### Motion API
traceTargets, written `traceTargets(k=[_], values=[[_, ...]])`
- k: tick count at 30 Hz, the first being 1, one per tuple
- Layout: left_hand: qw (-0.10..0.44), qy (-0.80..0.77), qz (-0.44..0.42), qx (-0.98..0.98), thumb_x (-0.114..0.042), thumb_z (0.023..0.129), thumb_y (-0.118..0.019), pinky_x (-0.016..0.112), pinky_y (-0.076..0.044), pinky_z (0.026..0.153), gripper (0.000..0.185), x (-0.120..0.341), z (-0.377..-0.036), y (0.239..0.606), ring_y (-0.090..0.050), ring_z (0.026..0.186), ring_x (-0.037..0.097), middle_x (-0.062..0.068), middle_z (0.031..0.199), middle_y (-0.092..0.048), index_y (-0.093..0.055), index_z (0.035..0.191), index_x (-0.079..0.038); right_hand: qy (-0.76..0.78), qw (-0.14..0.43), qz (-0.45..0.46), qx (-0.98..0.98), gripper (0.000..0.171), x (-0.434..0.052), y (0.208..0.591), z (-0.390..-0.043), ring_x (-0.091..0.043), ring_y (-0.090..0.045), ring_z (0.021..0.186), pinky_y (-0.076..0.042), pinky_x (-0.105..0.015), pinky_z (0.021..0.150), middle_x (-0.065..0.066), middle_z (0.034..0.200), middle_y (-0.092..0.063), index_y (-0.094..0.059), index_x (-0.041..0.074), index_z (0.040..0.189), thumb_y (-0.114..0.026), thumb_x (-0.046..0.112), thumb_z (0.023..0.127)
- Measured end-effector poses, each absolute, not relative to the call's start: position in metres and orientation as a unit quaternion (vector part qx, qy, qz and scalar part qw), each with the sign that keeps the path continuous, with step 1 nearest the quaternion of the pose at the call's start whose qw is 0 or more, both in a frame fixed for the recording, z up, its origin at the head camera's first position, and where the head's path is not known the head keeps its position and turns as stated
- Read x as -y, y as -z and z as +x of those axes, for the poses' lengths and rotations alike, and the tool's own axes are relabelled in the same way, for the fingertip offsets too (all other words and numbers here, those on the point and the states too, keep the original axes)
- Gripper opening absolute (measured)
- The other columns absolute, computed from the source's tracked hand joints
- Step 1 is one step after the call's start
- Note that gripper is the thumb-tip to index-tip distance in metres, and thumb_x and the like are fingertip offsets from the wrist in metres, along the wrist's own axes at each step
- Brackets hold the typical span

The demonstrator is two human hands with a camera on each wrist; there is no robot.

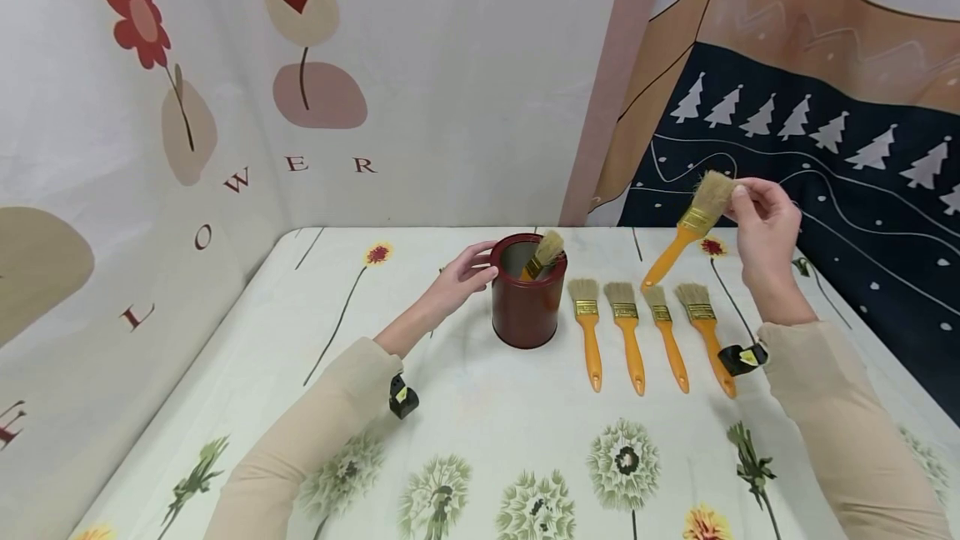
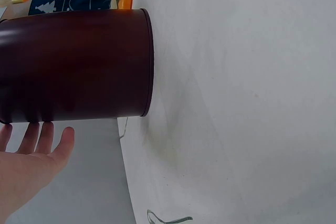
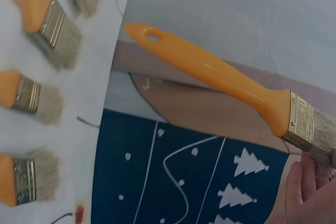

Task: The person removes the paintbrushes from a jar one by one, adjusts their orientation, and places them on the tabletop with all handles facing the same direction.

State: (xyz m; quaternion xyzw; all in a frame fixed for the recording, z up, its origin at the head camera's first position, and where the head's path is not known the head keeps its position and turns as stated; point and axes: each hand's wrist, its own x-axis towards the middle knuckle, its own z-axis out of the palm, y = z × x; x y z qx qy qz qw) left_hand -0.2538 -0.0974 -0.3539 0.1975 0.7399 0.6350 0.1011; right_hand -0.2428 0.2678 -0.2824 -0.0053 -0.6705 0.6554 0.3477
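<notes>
Hands: left (image 1: 467,272) rests open against the can (image 1: 527,294), right (image 1: 761,227) pinches a brush (image 1: 686,232).

Flowered tablecloth (image 1: 480,440), flower backdrop (image 1: 225,107), tree-patterned hanging (image 1: 825,157)

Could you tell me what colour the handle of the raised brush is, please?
Orange; the raised brush shows it best in the right wrist view.

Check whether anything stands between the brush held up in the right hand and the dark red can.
Nothing visible blocks it. The right hand pinches the raised brush by its bristles, above the four brushes on the table. The can is open-topped, with one brush leaning inside; the left hand rests against its far side.
</notes>
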Motion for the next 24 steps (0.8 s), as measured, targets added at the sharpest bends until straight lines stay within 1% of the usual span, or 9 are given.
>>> traceTargets(k=[5, 6, 9, 12, 14, 17, 19, 21, 24], values=[[0.093, -0.632, 0.194, -0.744, -0.024, 0.089, -0.053, 0.038, -0.038, 0.090, 0.049, 0.098, -0.259, 0.362, -0.043, 0.115, 0.022, 0.011, 0.129, -0.041, -0.035, 0.134, -0.016, -0.653, 0.343, -0.015, 0.675, 0.013, -0.283, 0.289, -0.250, -0.013, -0.051, 0.080, -0.044, -0.018, 0.073, -0.005, 0.089, -0.055, -0.061, 0.006, 0.096, -0.055, 0.014, 0.087], [0.091, -0.631, 0.195, -0.745, -0.024, 0.089, -0.053, 0.038, -0.039, 0.089, 0.049, 0.098, -0.259, 0.362, -0.043, 0.114, 0.021, 0.010, 0.128, -0.042, -0.035, 0.134, -0.016, -0.671, 0.341, 0.000, 0.659, 0.013, -0.292, 0.296, -0.257, -0.013, -0.052, 0.079, -0.044, -0.017, 0.071, -0.006, 0.089, -0.056, -0.061, 0.005, 0.095, -0.057, 0.012, 0.086], [0.087, -0.629, 0.197, -0.747, -0.026, 0.089, -0.054, 0.036, -0.039, 0.088, 0.049, 0.098, -0.259, 0.362, -0.044, 0.114, 0.020, 0.009, 0.128, -0.042, -0.035, 0.134, -0.017, -0.671, 0.334, 0.005, 0.662, 0.013, -0.301, 0.300, -0.261, -0.013, -0.051, 0.078, -0.044, -0.017, 0.068, -0.005, 0.089, -0.056, -0.062, 0.007, 0.094, -0.058, 0.015, 0.085], [0.087, -0.629, 0.198, -0.747, -0.026, 0.089, -0.054, 0.036, -0.040, 0.088, 0.049, 0.099, -0.259, 0.362, -0.044, 0.114, 0.019, 0.009, 0.128, -0.042, -0.035, 0.134, -0.017, -0.668, 0.315, 0.000, 0.674, 0.011, -0.303, 0.296, -0.257, -0.011, -0.049, 0.079, -0.042, -0.014, 0.066, -0.002, 0.090, -0.055, -0.062, 0.009, 0.095, -0.056, 0.015, 0.087], [0.089, -0.629, 0.197, -0.747, -0.026, 0.089, -0.054, 0.036, -0.039, 0.089, 0.050, 0.099, -0.259, 0.362, -0.043, 0.114, 0.020, 0.009, 0.128, -0.042, -0.035, 0.134, -0.017, -0.648, 0.299, -0.029, 0.700, 0.012, -0.297, 0.288, -0.248, -0.010, -0.047, 0.080, -0.042, -0.013, 0.066, 0.000, 0.091, -0.054, -0.061, 0.011, 0.096, -0.052, 0.014, 0.089], [0.095, -0.630, 0.197, -0.745, -0.024, 0.089, -0.053, 0.037, -0.038, 0.090, 0.050, 0.099, -0.260, 0.362, -0.042, 0.115, 0.021, 0.010, 0.129, -0.041, -0.034, 0.135, -0.016, -0.642, 0.280, -0.037, 0.713, 0.013, -0.304, 0.289, -0.251, -0.009, -0.047, 0.080, -0.041, -0.011, 0.064, 0.002, 0.091, -0.053, -0.060, 0.012, 0.097, -0.049, 0.011, 0.090], [0.099, -0.633, 0.198, -0.741, -0.022, 0.090, -0.053, 0.038, -0.037, 0.090, 0.050, 0.099, -0.259, 0.360, -0.041, 0.116, 0.022, 0.012, 0.130, -0.040, -0.033, 0.135, -0.015, -0.623, 0.264, -0.046, 0.735, 0.015, -0.320, 0.300, -0.263, -0.011, -0.047, 0.082, -0.042, -0.013, 0.066, 0.001, 0.095, -0.054, -0.060, 0.012, 0.101, -0.049, 0.014, 0.091], [0.101, -0.633, 0.200, -0.741, -0.020, 0.090, -0.052, 0.039, -0.037, 0.091, 0.050, 0.099, -0.254, 0.354, -0.040, 0.117, 0.024, 0.014, 0.130, -0.039, -0.032, 0.135, -0.012, -0.628, 0.255, -0.035, 0.734, 0.019, -0.352, 0.325, -0.289, -0.012, -0.048, 0.085, -0.044, -0.015, 0.067, -0.002, 0.099, -0.055, -0.061, 0.010, 0.104, -0.054, 0.018, 0.088], [0.102, -0.631, 0.202, -0.742, -0.017, 0.091, -0.051, 0.040, -0.036, 0.091, 0.050, 0.098, -0.248, 0.346, -0.040, 0.117, 0.026, 0.017, 0.130, -0.038, -0.031, 0.136, -0.009, -0.612, 0.235, -0.022, 0.755, 0.028, -0.408, 0.371, -0.337, -0.013, -0.049, 0.087, -0.045, -0.017, 0.066, -0.003, 0.106, -0.056, -0.061, 0.014, 0.109, -0.059, 0.028, 0.084]])
